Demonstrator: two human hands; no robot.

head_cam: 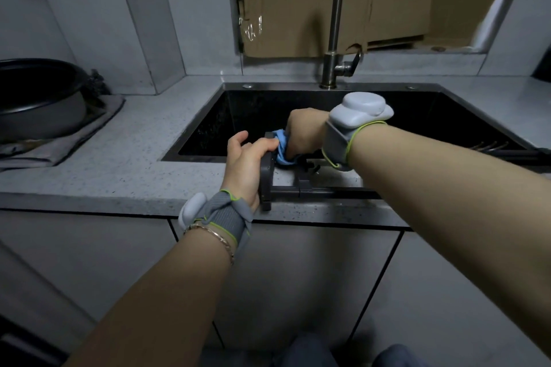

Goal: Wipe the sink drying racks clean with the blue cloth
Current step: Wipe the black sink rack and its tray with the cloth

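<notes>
Drying rack (301,189): dark grey frame, lying along the sink's (298,87) front edge, partly on the counter strip in front of the basin. Its left end piece stands upright at the sink's front left.

Blue cloth (281,144): bunched, pressed against the rack's left end, just over the sink's front rim. Only a small fold shows; the rest is hidden in the fist.

Right hand (304,131): reaches in over the sink front, fingers curled down around the blue cloth, clutching it against the rack.

Left hand (247,165): at the sink's front left, wrapped over the rack's end piece, thumb on top, grasping it.

Both wrists carry grey strapped sensors, left (190,210) and right (360,109); a thin bracelet (216,237) sits behind the left one.

More dark bars (504,149) show at the sink's right front, beyond the right forearm; cannot tell whether they join the same rack.

Faucet (335,24): rises behind the sink, centre. Cardboard (298,9) behind it. Speckled grey counter (134,164) surrounds the sink. Left of the sink, well apart: a dark pot (38,98) on a grey mat (89,128).
</notes>
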